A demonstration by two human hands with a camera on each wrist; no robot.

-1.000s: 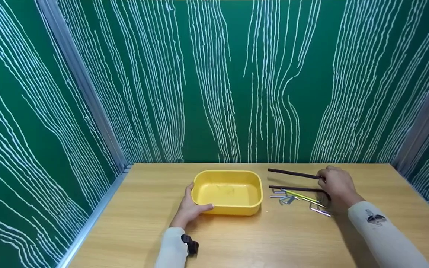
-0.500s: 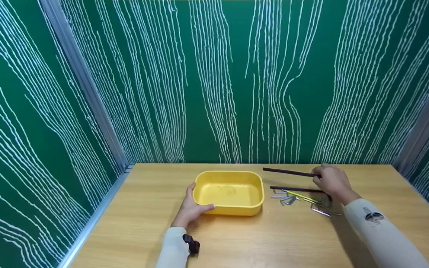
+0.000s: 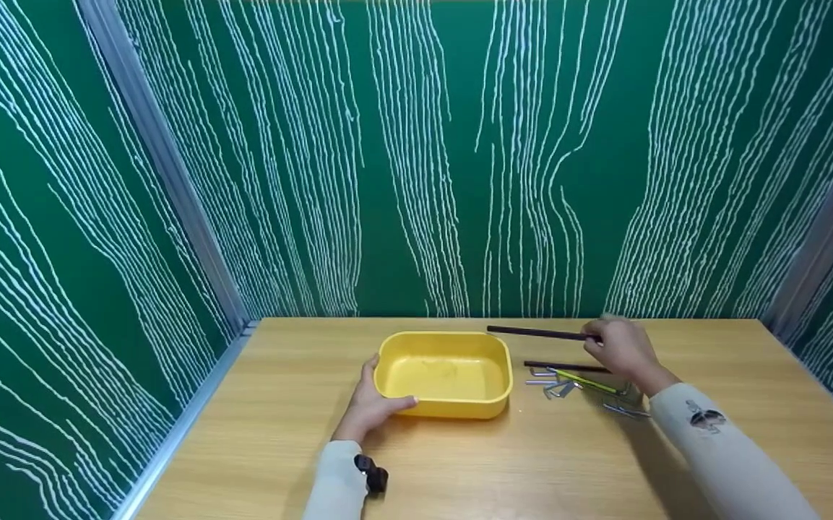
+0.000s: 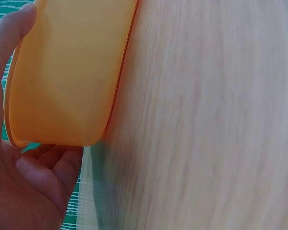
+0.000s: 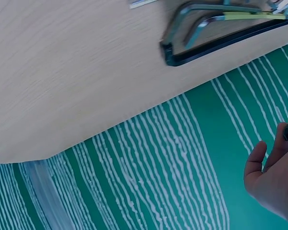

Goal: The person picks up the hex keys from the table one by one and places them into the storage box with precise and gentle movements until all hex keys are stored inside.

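A yellow plastic tub (image 3: 443, 409) stands on the table with nothing in it. My left hand (image 3: 368, 406) grips its left end, thumb along the front side and fingers round the far corner; the left wrist view shows the tub's orange-tinted wall (image 4: 67, 81) beside the palm. Above the table at the back right, my right hand (image 3: 622, 352) pinches a long dark hex key (image 3: 539, 333) by its right end, the shaft pointing left toward the tub. The rest of that key is hidden in the hand.
Right of the tub lie another black hex key (image 3: 564, 366), a yellow-green hex key (image 3: 589, 382) and several small silver hex keys (image 3: 626, 411). A green wall (image 3: 416, 217) with white wavy lines rises behind the wooden table (image 3: 459, 477).
My right hand has moved left with the dark hex key, bringing its tip close to the tub's back right corner. The left hand and tub stay in place.
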